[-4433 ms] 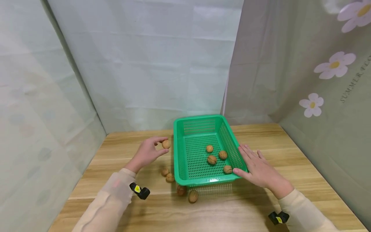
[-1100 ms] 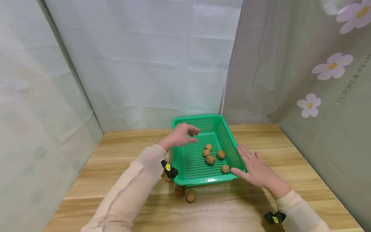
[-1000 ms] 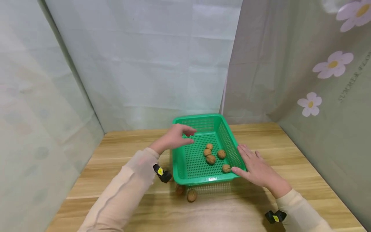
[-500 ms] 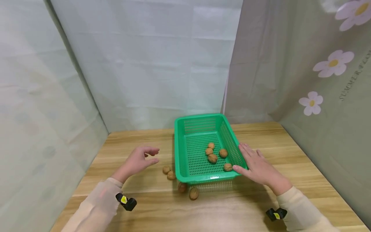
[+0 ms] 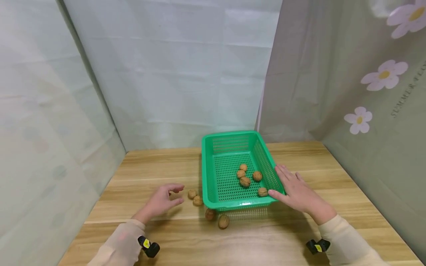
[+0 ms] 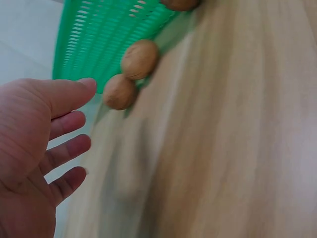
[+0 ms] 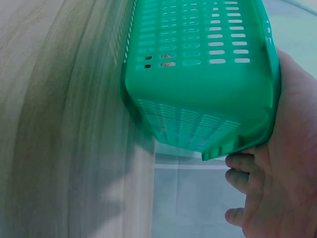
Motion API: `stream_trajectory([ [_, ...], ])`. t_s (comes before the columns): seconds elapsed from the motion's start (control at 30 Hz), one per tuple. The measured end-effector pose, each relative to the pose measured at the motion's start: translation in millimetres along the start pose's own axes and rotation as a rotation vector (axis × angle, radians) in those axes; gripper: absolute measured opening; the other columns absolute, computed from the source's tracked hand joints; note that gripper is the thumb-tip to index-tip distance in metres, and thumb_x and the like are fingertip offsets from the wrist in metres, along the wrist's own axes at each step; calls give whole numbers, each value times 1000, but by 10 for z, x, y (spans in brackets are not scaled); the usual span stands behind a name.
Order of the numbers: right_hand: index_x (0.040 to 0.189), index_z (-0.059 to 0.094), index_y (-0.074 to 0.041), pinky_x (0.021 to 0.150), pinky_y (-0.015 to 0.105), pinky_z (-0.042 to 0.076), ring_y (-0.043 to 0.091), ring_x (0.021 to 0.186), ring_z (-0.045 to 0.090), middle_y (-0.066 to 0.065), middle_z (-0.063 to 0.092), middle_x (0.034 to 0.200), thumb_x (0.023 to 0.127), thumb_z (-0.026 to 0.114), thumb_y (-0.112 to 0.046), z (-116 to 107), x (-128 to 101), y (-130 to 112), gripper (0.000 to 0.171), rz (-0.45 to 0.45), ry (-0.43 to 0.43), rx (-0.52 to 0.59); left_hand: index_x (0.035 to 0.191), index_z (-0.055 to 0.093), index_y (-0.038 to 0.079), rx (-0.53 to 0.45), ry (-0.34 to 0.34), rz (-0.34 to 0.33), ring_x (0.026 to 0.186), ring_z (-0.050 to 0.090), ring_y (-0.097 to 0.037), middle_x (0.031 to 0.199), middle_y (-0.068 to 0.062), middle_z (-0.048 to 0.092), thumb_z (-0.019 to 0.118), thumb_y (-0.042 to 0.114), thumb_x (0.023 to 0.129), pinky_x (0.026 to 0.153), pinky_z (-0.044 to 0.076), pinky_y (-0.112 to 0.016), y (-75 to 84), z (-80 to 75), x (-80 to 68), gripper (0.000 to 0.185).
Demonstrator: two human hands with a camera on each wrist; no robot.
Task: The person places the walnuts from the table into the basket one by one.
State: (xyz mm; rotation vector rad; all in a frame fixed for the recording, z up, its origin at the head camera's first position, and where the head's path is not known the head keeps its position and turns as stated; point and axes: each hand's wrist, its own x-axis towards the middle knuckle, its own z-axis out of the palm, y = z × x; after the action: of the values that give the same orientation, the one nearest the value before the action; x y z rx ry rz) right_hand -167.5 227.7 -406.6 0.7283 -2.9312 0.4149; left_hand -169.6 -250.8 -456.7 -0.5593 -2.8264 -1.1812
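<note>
A green plastic basket [image 5: 208, 177] stands on the wooden table with several walnuts [image 5: 244, 181] on its perforated floor. To its left two walnuts [image 5: 198, 200] lie side by side on the table, and a darker walnut [image 5: 210, 214] and another walnut [image 5: 223, 221] lie by its front left corner. My left hand [image 5: 162, 201] hovers just left of the pair, thumb and fingers apart, nothing between them; the left wrist view shows the thumb near the closest walnut [image 6: 120, 92]. My right hand [image 5: 297, 192] rests along the basket's right rim with its fingers extended, thumb at the front right corner.
Pale cloth [image 5: 179, 81] hangs behind the table [image 5: 143, 170] and on the left, with a flower-patterned curtain [image 5: 332, 74] on the right. A small black camera [image 5: 148, 246] is strapped to the left wrist, another black camera [image 5: 318, 246] to the right.
The left hand carried a walnut into the basket and let it go, then came back out to the left and down toward the two walnuts. The right hand stayed on the rim.
</note>
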Motion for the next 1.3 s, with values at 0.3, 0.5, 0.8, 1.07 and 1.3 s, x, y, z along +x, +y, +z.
stream_trajectory([
  [0.3, 152, 18, 1, 107, 66, 15, 37, 144, 15, 18, 18, 157, 93, 48, -62, 8, 0, -8, 92, 3, 6, 1, 126, 61, 2, 44, -19, 58, 117, 56, -29, 124, -9, 62, 78, 7, 79, 98, 44, -46, -49, 214, 160, 50],
  [0.5, 152, 18, 1, 107, 66, 15, 36, 144, 16, 18, 18, 157, 93, 48, -62, 13, -6, -4, 91, 7, 7, 0, 125, 63, 4, 64, -57, 62, 120, 54, -27, 125, -7, 62, 79, 11, 80, 100, 42, -45, -109, 268, 275, 48],
  [0.8, 153, 17, 0, 107, 66, 15, 34, 145, 13, 17, 17, 158, 93, 47, -62, 14, 2, -4, 91, 7, 3, 6, 118, 68, 7, 77, -80, 103, 113, 57, -25, 116, -5, 65, 80, 10, 79, 96, 46, -45, -128, 315, 368, 40],
  [1.07, 153, 16, -1, 108, 66, 14, 33, 145, 11, 15, 15, 158, 93, 47, -63, 23, 9, 3, 92, 13, 5, 12, 114, 70, 7, 58, -34, 85, 111, 58, -25, 115, -4, 65, 80, 9, 78, 95, 46, -44, -140, 328, 354, 37],
  [1.3, 153, 17, 0, 108, 66, 14, 35, 145, 13, 17, 18, 157, 93, 47, -62, 13, 4, -20, 91, 12, 2, 10, 111, 71, 7, 8, 48, 39, 110, 58, -25, 112, -5, 66, 81, 7, 77, 96, 44, -44, -162, 347, 276, 36],
])
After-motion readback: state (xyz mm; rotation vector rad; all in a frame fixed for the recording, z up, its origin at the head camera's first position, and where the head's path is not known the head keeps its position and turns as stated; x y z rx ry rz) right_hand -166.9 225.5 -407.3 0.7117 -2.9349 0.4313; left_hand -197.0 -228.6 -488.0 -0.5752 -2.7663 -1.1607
